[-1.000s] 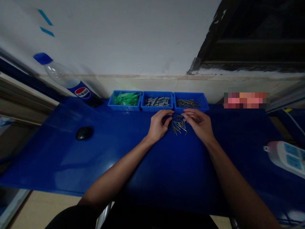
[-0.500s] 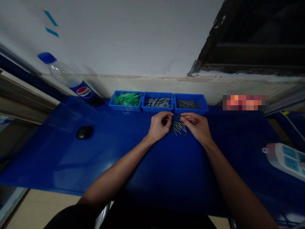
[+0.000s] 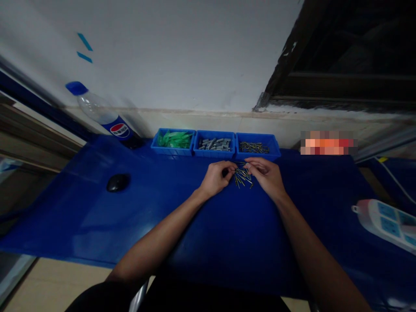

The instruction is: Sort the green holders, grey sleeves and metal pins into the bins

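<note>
Both hands meet over a small pile of brass-coloured screws (image 3: 241, 177) lying on the blue table. My left hand (image 3: 216, 178) is closed in a pinch at the pile's left, with what looks like a thin screw at its fingertips. On the other side, my right hand (image 3: 267, 175) has its thumb and index finger bent together close to the left fingertips; what lies between them is too small to make out. Just behind the hands stands a blue bin of similar screws (image 3: 255, 147).
Beside the screw bin are a bin of grey plastic wall plugs (image 3: 215, 144) and a bin with green plastic pieces (image 3: 175, 139). A cola bottle (image 3: 118, 129) stands at the back left, a black mouse (image 3: 117, 183) nearer. At right lies a power strip (image 3: 386, 219).
The view has shifted slightly, so the bins and hands appear a little lower. Both hands stay over the screws, their fingertips still close together.
</note>
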The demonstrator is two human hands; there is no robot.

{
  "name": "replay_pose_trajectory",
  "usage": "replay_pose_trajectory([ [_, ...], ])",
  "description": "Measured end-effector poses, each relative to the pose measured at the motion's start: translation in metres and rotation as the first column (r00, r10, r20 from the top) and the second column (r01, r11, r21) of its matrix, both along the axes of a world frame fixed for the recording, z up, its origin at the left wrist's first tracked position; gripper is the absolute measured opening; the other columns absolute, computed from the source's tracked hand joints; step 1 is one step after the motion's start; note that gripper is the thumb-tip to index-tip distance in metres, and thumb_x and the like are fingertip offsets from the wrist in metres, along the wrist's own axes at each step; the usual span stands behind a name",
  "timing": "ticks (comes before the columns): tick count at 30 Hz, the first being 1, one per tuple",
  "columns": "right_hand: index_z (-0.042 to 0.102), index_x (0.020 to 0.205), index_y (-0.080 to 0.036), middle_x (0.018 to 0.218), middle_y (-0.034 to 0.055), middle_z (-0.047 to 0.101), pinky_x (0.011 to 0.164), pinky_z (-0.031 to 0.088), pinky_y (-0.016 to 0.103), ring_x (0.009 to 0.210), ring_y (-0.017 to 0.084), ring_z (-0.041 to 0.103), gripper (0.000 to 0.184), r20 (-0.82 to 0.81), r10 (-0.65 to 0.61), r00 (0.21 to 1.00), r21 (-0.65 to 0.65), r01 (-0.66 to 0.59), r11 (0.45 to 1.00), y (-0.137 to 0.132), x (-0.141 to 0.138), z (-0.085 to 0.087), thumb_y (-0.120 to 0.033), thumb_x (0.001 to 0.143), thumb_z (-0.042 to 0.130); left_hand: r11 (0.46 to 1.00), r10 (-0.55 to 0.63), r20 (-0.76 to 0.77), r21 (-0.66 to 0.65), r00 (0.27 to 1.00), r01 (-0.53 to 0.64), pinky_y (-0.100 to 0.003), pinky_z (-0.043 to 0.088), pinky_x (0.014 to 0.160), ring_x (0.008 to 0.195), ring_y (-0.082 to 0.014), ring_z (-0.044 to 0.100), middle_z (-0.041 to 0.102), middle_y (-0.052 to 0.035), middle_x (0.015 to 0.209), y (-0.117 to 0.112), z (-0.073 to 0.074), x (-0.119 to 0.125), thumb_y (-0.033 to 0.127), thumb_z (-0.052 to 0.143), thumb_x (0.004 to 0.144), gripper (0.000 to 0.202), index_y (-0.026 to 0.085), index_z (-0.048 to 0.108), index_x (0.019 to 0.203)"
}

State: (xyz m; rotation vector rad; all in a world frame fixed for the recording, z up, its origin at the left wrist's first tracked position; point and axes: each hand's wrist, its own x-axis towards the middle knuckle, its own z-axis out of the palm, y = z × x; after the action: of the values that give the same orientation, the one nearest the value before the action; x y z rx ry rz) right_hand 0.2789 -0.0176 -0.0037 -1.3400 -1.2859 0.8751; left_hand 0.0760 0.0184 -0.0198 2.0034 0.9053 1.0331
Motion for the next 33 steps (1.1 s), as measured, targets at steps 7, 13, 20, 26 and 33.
replay_pose_trajectory([
  [7, 0.081, 0.104, -0.022, 0.093, 0.007, 0.082, 0.081, 0.063, 0.041, 0.081, 0.023, 0.077, 0.025, 0.102, 0.056, 0.993, 0.032, -0.06, 0.998, -0.0021, -0.0022, -0.001, -0.038, 0.085, 0.081, 0.95, 0.15, 0.301, -0.308, 0.942, -0.053, -0.028, 0.063, 0.078, 0.082, -0.0184, 0.079, 0.082, -0.0064, 0.089, 0.0065, -0.0047, 0.0007, 0.028, 0.083, 0.085, 0.019, 0.016, 0.077, 0.098],
  [13, 0.082, 0.095, -0.022, 0.091, 0.0065, 0.083, 0.085, 0.065, 0.043, 0.082, 0.025, 0.08, 0.024, -0.088, 0.115, 0.989, -0.052, -0.12, 0.991, -0.0015, -0.0055, -0.0023, -0.039, 0.079, 0.088, 0.943, 0.129, 0.331, -0.334, 0.935, -0.011, -0.031, 0.063, 0.08, 0.082, -0.0188, 0.079, 0.082, -0.0073, 0.09, 0.0057, -0.005, 0.0, 0.036, 0.084, 0.085, 0.025, 0.015, 0.077, 0.097],
  [20, 0.079, 0.115, -0.026, 0.117, 0.0062, 0.082, 0.106, 0.059, 0.048, 0.106, 0.026, 0.079, 0.037, -0.246, -0.078, 0.966, 0.11, 0.108, 0.988, 0.002, -0.0004, 0.0011, -0.03, 0.079, 0.089, 0.992, 0.068, -0.091, 0.116, 0.993, -0.057, -0.051, 0.055, 0.109, 0.119, -0.0271, 0.068, 0.079, -0.01, 0.123, -0.0019, 0.0, 0.0016, 0.016, 0.067, 0.096, 0.025, 0.017, 0.077, 0.119],
  [26, 0.076, 0.121, -0.031, 0.121, 0.0047, 0.081, 0.099, 0.061, 0.047, 0.1, 0.025, 0.079, 0.04, -0.245, -0.067, 0.967, 0.14, 0.104, 0.985, 0.0033, 0.0008, -0.0005, -0.028, 0.083, 0.085, 0.979, 0.027, -0.215, 0.202, 0.976, 0.018, -0.048, 0.056, 0.108, 0.115, -0.0257, 0.068, 0.08, -0.0092, 0.12, -0.0005, -0.0053, 0.003, 0.006, 0.064, 0.095, 0.027, 0.015, 0.077, 0.116],
  [33, 0.077, 0.116, -0.029, 0.114, 0.0042, 0.082, 0.082, 0.063, 0.039, 0.088, 0.022, 0.079, 0.032, -0.232, -0.044, 0.972, 0.116, 0.073, 0.991, 0.0016, 0.0012, -0.0022, -0.025, 0.084, 0.081, 0.989, 0.073, -0.175, 0.138, 0.982, -0.049, -0.042, 0.061, 0.098, 0.101, -0.0229, 0.074, 0.082, -0.0065, 0.11, 0.0007, -0.0074, 0.0023, 0.007, 0.068, 0.096, 0.022, 0.018, 0.077, 0.112],
])
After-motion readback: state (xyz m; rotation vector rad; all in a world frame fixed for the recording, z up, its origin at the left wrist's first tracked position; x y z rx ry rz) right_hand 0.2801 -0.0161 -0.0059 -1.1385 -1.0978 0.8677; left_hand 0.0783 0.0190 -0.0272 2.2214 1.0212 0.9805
